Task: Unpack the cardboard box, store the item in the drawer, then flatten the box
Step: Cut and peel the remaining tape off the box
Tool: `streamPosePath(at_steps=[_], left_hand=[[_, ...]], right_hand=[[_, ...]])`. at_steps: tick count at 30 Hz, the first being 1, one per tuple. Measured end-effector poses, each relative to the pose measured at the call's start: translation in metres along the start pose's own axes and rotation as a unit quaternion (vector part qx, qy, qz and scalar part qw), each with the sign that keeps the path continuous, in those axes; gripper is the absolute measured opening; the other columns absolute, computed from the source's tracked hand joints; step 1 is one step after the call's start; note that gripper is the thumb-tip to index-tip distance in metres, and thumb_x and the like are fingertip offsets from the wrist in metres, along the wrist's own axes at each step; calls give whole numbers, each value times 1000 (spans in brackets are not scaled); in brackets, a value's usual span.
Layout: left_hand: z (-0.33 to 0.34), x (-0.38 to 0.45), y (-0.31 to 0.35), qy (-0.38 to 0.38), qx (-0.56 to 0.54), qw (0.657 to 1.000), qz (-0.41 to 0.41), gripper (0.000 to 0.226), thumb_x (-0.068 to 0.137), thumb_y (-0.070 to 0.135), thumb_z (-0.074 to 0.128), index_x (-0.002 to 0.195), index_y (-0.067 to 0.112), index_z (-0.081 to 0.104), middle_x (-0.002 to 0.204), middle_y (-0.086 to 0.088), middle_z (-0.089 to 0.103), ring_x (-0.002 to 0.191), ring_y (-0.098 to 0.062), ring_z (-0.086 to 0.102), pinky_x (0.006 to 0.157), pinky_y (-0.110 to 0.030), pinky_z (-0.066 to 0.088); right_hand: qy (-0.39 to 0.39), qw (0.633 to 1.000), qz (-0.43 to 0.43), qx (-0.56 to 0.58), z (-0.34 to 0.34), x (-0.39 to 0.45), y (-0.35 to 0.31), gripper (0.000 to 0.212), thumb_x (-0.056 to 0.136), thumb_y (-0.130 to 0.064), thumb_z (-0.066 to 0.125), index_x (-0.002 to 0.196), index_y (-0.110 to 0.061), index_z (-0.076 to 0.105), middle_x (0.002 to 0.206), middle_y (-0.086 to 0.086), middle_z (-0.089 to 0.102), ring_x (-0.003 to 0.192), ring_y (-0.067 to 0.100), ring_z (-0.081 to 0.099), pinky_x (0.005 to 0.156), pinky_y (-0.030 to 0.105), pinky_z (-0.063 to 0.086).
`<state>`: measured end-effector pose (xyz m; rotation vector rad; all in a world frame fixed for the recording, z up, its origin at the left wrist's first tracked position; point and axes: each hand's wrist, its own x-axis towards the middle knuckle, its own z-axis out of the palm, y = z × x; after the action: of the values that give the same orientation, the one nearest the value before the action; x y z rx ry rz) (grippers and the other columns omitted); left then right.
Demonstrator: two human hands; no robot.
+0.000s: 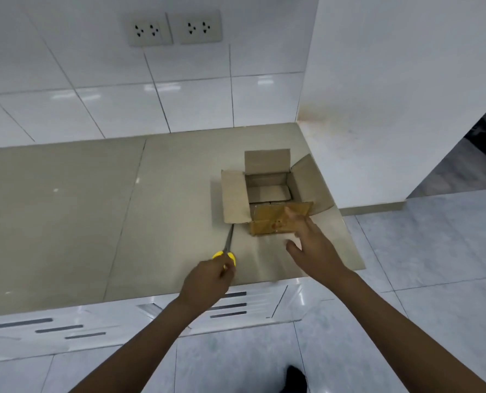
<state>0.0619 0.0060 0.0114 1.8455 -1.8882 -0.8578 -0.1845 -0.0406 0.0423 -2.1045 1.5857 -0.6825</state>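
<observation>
A small cardboard box [236, 199] stands open on the beige counter [94, 211], its four flaps spread out. Inside, a pale flat item [268, 193] lies at the bottom. My right hand [310, 245] rests with spread fingers on the near, tape-covered flap [270, 222]. My left hand [207, 279] grips yellow-handled scissors [227, 245], whose closed blades point toward the box's left flap and lie low over the counter.
White drawer fronts with dark slot handles [230, 304] run below the counter's front edge. A tiled wall with two socket plates [173, 29] stands behind. A white wall [392, 109] bounds the counter on the right; grey floor tiles lie beyond.
</observation>
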Motion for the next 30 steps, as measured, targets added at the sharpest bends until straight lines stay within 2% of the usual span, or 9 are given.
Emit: streamPosePath(at_steps=[2,6,10,13,16,19,21,26,30], left_hand=[[5,11,0,73,149,985,39,21,91,30,52,109,22,58,100,-5,63,91,-27,59,68,-37,51],[26,26,12,18,315,947,-54,61,88,55,46,135,18,41,130,-4,49,110,-29,48,77,-39,47],[34,40,29,69,348,932,-70,46,72,36,73,108,10,61,98,-11,60,86,-30,58,53,-34,48],[34,46,37,111,355,926,-57,39,38,9,81,73,6,66,65,-11,58,52,-29,55,33,-24,39],[26,53,39,113,382,916,-51,34,41,1,82,71,5,67,61,-10,60,49,-28,57,31,-25,42],[12,59,31,96,293,947,-88,14,78,11,66,92,7,65,83,-14,67,75,-35,66,55,-37,54],[-1,59,21,45,170,977,-118,21,92,15,47,106,17,63,99,-9,69,90,-31,65,72,-33,51],[-56,39,22,-24,36,997,-69,28,99,22,48,115,40,61,87,10,71,71,-10,64,56,-17,49],[-98,28,51,-69,-66,995,-43,22,97,26,49,102,47,53,84,6,74,69,-13,70,47,-24,53]], right_hand=[[13,992,-26,-122,-4,14,9,62,84,-20,57,141,-24,35,138,2,46,115,26,48,86,43,47],[11,960,-68,-270,-10,32,27,56,74,-17,62,129,-20,52,132,0,57,129,24,46,101,52,34],[-20,952,-71,-299,-10,42,41,53,64,-10,73,115,-20,62,118,-2,65,121,23,55,89,63,42],[-31,954,-93,-283,-10,54,52,36,73,-15,72,108,-23,63,112,-3,65,117,23,56,79,54,48],[-56,969,-125,-207,-12,69,62,23,86,-20,62,109,-22,63,110,-1,65,111,24,56,75,44,52],[-70,967,-180,-164,-22,80,67,22,91,-20,58,111,-16,65,106,4,66,102,26,57,76,39,52],[-67,968,-196,-142,-35,88,65,23,93,-20,56,112,-13,65,104,6,65,100,26,57,81,37,48],[-79,980,-181,-16,-81,105,40,24,93,-17,57,115,-14,66,103,6,69,95,20,58,80,28,42],[-158,977,-93,108,-109,114,21,23,93,-20,58,111,-31,64,95,-1,70,90,11,61,80,29,47]])
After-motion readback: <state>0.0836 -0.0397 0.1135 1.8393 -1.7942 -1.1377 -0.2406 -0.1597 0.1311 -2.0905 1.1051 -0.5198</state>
